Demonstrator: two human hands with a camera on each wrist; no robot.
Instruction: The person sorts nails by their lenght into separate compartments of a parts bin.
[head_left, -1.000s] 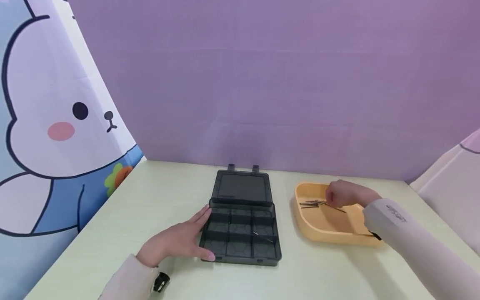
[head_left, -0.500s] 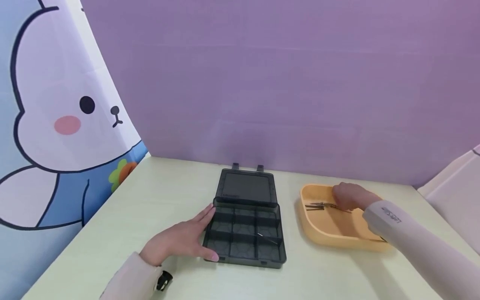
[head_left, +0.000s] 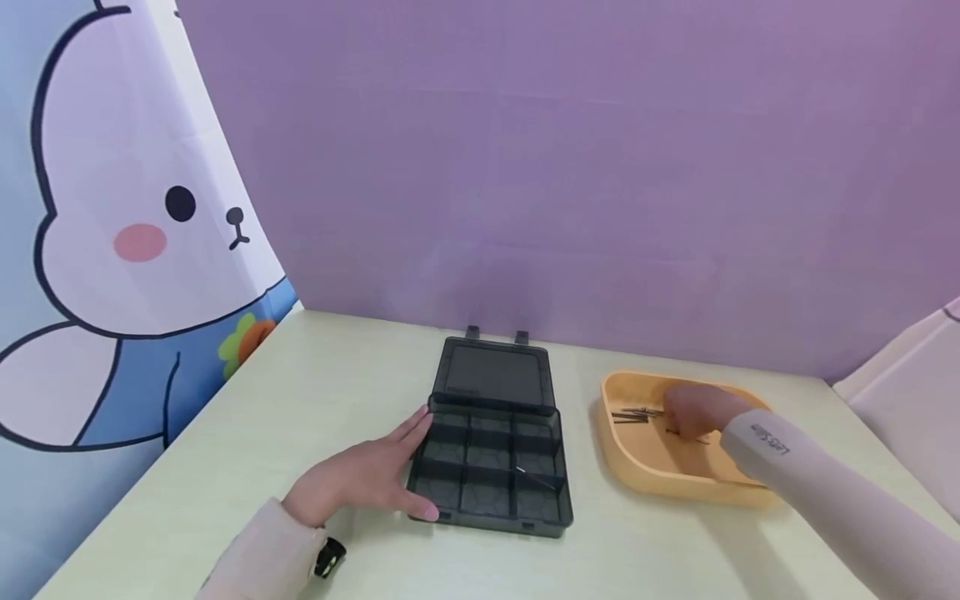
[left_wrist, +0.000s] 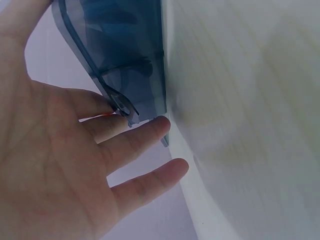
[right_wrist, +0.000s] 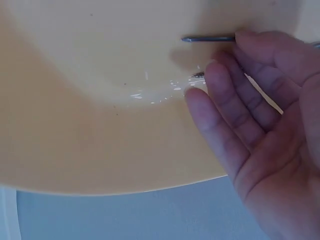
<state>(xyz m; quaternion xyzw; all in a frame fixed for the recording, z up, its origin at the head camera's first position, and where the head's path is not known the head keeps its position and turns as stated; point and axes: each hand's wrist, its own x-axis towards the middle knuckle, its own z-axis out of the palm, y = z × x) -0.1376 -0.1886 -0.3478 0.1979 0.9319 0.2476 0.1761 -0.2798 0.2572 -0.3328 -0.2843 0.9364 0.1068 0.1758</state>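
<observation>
My left hand (head_left: 367, 479) lies along the left side of a dark see-through compartment box (head_left: 487, 492), thumb at its front corner and fingertips near its back left corner. In the left wrist view its fingers are spread and fairly straight against the box wall (left_wrist: 122, 75). One thin metal piece (head_left: 536, 477) leans in a right-hand compartment. Inside a yellow tray (head_left: 637, 475), my right hand (head_left: 697, 408) reaches down. Its thumb and forefinger pinch the end of a thin dark nail (right_wrist: 209, 39). A pointed metal tip (right_wrist: 198, 75) shows beside its fingertips.
Several thin metal pieces (head_left: 633, 415) lie at the left inside the tray. The box's opened lid (head_left: 495, 371) lies back toward a purple backdrop (head_left: 525, 183). A cartoon-printed cloth (head_left: 135, 292) hangs at the left of the pale table (head_left: 352, 358).
My right hand has moved slightly forward and lower among the metal pieces in the tray. My left hand stays on the box. The head view has shifted a little.
</observation>
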